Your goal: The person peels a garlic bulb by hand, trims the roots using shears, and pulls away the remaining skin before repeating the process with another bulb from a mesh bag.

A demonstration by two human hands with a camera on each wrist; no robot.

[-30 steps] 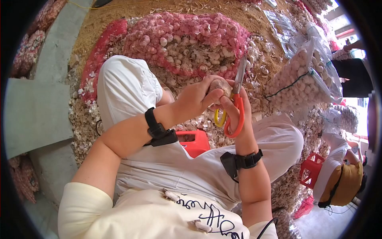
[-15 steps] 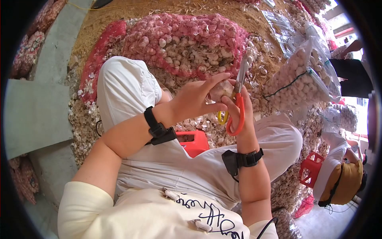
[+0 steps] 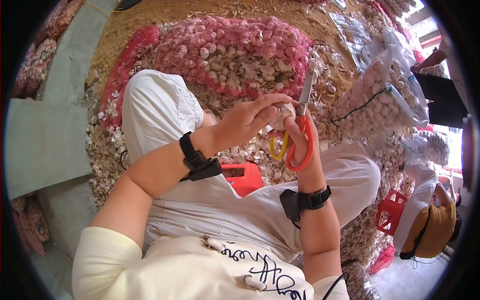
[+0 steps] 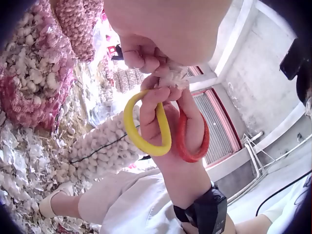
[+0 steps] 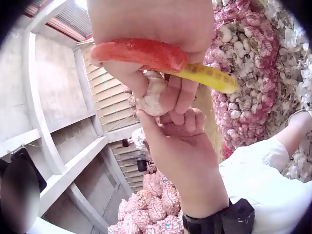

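In the head view my right hand (image 3: 300, 141) holds scissors (image 3: 306, 94), with the thumb through the orange handle loop and the blades pointing up and away. That same hand grips a garlic bulb (image 3: 285, 113) with pale, papery skin. My left hand (image 3: 246, 120) meets the bulb from the left, its index finger stretched over the top. Seen from the right wrist, the left thumb presses on the bulb (image 5: 153, 100) and the other left fingers are curled. The yellow handle loop (image 4: 130, 126) hangs beside the right fingers in the left wrist view.
A pink mesh sack (image 3: 235, 30) of garlic lies open in front. A clear bag (image 3: 370, 100) full of bulbs stands at the right. Loose skins (image 3: 107, 165) cover the ground. A red plastic stool (image 3: 250, 175) shows between the legs; another person (image 3: 430, 230) sits at far right.
My left fingers opened away from the bulb half a second ago and have closed in on it again. The scissors have swung slightly to the right, staying in the right hand.
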